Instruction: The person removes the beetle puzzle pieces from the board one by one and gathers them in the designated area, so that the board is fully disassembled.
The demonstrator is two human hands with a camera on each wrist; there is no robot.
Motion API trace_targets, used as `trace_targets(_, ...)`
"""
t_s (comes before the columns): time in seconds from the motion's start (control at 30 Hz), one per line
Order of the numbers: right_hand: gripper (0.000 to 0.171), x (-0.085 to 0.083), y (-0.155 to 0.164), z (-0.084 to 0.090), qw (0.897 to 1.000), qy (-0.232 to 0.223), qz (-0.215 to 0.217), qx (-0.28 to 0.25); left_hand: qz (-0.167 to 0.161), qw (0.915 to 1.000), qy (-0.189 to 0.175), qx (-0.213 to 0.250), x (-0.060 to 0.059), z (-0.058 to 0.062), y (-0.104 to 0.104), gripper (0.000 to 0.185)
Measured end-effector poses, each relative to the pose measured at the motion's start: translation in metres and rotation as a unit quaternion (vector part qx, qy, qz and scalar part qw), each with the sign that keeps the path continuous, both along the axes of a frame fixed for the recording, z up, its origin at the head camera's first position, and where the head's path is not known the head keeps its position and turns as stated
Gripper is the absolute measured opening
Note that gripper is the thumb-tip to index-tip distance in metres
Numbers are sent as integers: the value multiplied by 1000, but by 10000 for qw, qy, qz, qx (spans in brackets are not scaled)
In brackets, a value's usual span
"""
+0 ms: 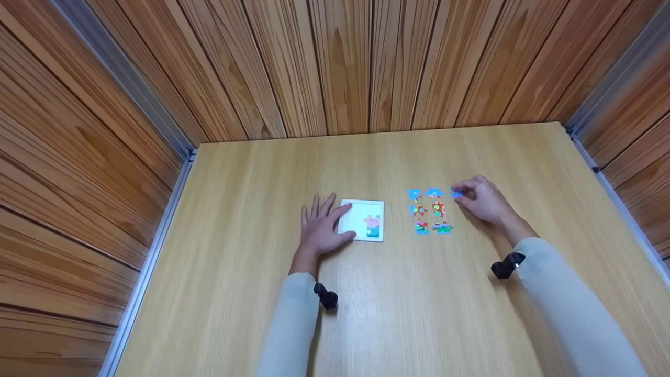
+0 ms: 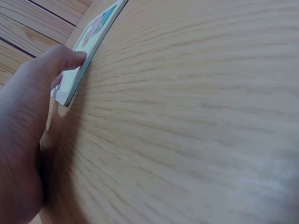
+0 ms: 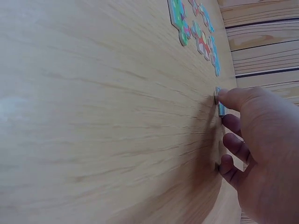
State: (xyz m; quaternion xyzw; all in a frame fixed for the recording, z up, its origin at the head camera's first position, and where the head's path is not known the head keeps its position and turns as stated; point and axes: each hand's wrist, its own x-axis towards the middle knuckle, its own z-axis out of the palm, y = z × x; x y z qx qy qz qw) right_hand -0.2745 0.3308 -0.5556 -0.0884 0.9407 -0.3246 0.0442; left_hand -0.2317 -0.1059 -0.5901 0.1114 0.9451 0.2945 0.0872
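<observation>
1. From the head view, my left hand (image 1: 320, 225) lies flat on the bench (image 1: 398, 314), fingers spread and straight, fingertips and thumb touching the left edge of the white puzzle tray (image 1: 363, 220). The tray holds a pink-and-blue picture in its lower right part. My right hand (image 1: 484, 200) sits to the right of the loose puzzle pieces (image 1: 430, 210), fingers curled, pinching a blue piece (image 1: 456, 193) that lies at the right end of their top row. The loose pieces lie in rows of two, just right of the tray and apart from it. Only this view shows both hands, the tray and the pieces together.

2. From the left wrist, I see the puzzle tray (image 2: 88, 46) edge-on and my thumb (image 2: 58, 63) pressed against its near rim, which the head view does not make plain. The loose pieces are out of sight here.

3. From the right wrist, my thumb and fingers (image 3: 232, 125) grip the blue piece (image 3: 220, 103) by its edges, the piece low against the bench (image 3: 93, 116). The other pieces (image 3: 198, 32) lie beyond it, apart from my hand. The tray does not appear.
</observation>
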Motion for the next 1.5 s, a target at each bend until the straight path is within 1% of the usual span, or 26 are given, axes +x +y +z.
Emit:
trace_targets(0.3, 39, 1, -6, 12, 9998, -167, 56, 26, 19, 10000, -24, -27, 0, 1, 0, 80)
trace_targets(0.47, 39, 2, -13, 18, 9997, -181, 172, 57, 14, 10000, -87, 3, -2, -3, -1, 82)
trace_targets(0.5, 39, 2, -14, 19, 9996, -176, 192, 67, 18, 10000, -89, -5, -1, -2, -1, 82)
trace_targets(0.67, 37, 2, -24, 22, 9995, -21, 293, 109, 13, 10000, -70, -40, -1, 0, 1, 81)
trace_targets(0.87, 36, 6, -38, 27, 9986, 169, 486, 112, -16, 9999, -59, -101, -3, -2, 1, 82)
trace_targets(1.07, 43, 8, -54, 29, 9977, 129, 600, 276, 17, 9999, -38, -143, -1, 0, 2, 80)
trace_targets(1.3, 48, 12, -71, 30, 9958, 70, 827, 380, 16, 9998, -122, -155, -2, 0, 2, 80)
trace_targets(1.5, 50, 14, -87, 29, 9947, 170, 947, 375, -18, 9999, -43, -138, -2, -1, 1, 76)
